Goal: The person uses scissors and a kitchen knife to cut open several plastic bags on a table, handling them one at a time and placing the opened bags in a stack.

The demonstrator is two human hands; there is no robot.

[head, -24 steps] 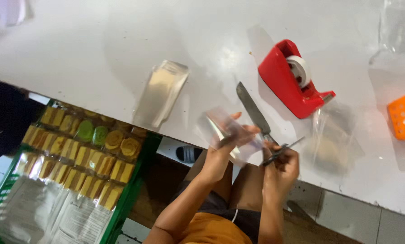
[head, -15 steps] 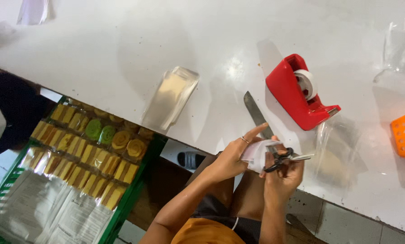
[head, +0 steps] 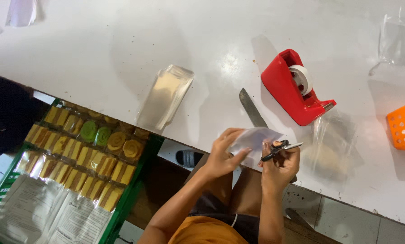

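Looking down from the head: left hand (head: 222, 156) pinched a white paper piece (head: 254, 139) at the white table (head: 121, 54) edge; right hand (head: 281, 165) gripped small scissors (head: 281, 150) touching it. Nearby lay a knife (head: 252, 107), red tape dispenser (head: 295, 88), clear packet (head: 165, 96).

One view only, from a camera worn on the person's head, looking steeply down past the forearms and lap to the near edge of a white table (head: 121, 54). The left hand (head: 222, 156) and right hand (head: 279, 165) sit low and right of centre, close to the lens. The table runs aslant, its far side toward the top of the frame; a green crate (head: 134, 199) on the floor fills the lower left. No second view shares the scene.
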